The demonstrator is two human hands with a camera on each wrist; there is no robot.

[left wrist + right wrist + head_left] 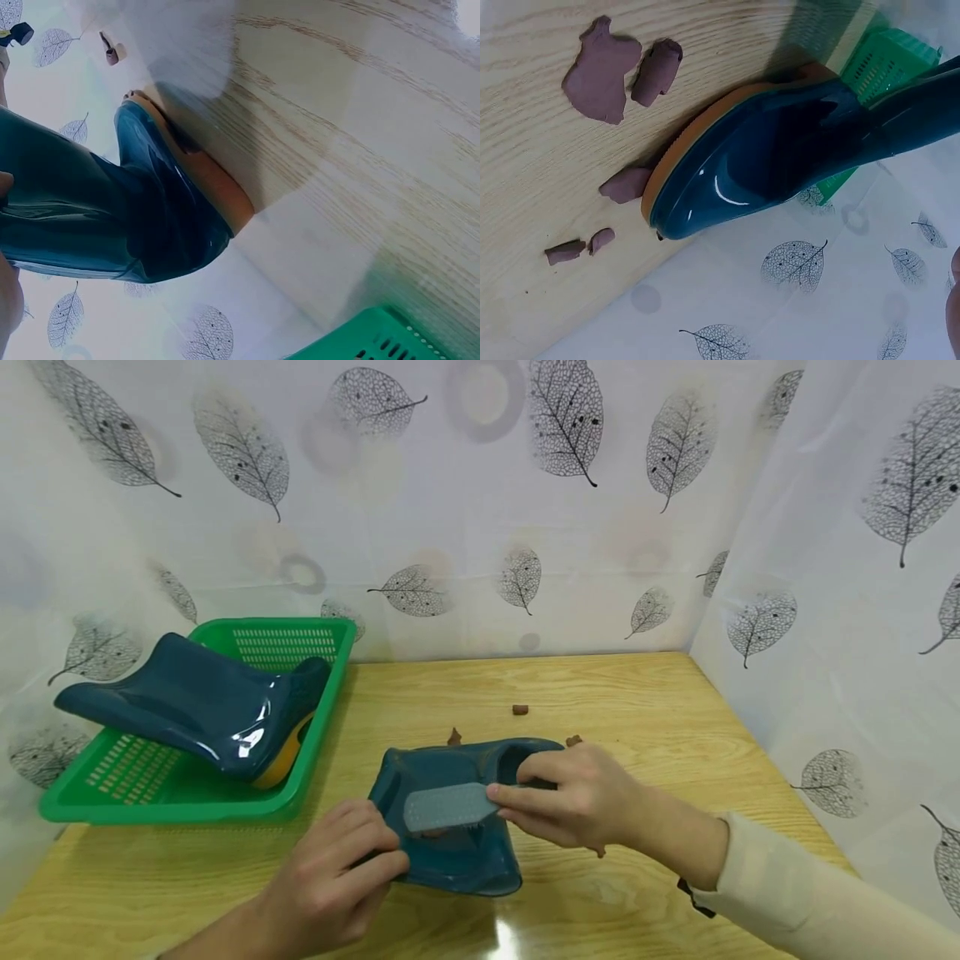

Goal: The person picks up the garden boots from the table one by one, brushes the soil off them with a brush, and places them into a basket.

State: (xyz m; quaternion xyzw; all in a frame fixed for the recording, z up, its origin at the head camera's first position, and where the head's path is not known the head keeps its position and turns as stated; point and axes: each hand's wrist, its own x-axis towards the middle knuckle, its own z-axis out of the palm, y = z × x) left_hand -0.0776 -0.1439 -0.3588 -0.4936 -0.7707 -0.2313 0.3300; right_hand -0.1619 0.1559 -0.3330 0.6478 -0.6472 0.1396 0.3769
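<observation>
A dark blue rubber boot (450,868) with an orange-brown sole (217,187) stands on the table. My left hand (330,868) grips the edge of its shaft from the left. Above the shaft, my right hand (573,797) holds a grey brush (446,806) by its handle, bristles facing down. Whether the bristles touch the boot is unclear. In the right wrist view, brown clay-like pieces (604,75) lie beside the boot's sole, and one piece (626,185) is right against it.
A green plastic basket (341,693) stands at the left, with a second dark blue boot (202,693) lying in it. More brown bits, such as a small roll (520,710), are scattered on the wooden table (637,693). A leaf-patterned curtain (465,527) encloses the back and sides.
</observation>
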